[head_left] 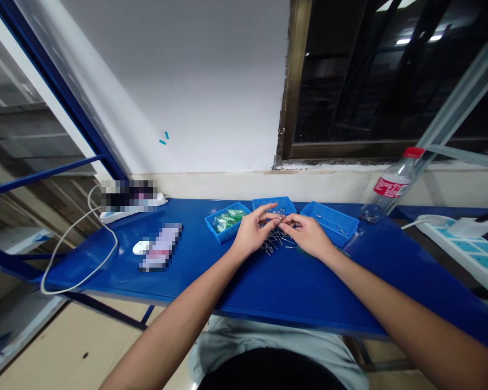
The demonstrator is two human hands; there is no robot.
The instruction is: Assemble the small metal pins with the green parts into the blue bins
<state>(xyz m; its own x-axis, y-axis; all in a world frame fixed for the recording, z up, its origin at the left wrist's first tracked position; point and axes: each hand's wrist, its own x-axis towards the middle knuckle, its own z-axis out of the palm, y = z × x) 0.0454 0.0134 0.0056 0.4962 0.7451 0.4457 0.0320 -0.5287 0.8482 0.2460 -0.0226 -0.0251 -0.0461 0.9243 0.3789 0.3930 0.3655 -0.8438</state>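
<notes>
My left hand (252, 228) and my right hand (308, 233) meet at their fingertips over the middle of the blue table. Both are closed in a pinch around a small shiny metal piece, apparently a pop rivet, mostly hidden by the fingers. Below them lies a loose pile of pop rivets (273, 241) with long thin stems. Just behind my fingers stands a blue bin (271, 202) with more metal pieces. To the left, another blue bin (223, 236) holds a plastic bag of green items (229, 219). A third blue bin (332, 212), right of my hands, has a few rivets in it.
A plastic bottle (391, 187) with a red cap stands at the back right. On the left lie a blurred-out phone-like object (162, 248), a white oval item (141, 247) and a power strip (134, 210) with a looping cable (75, 281). Wall and window rise behind the table.
</notes>
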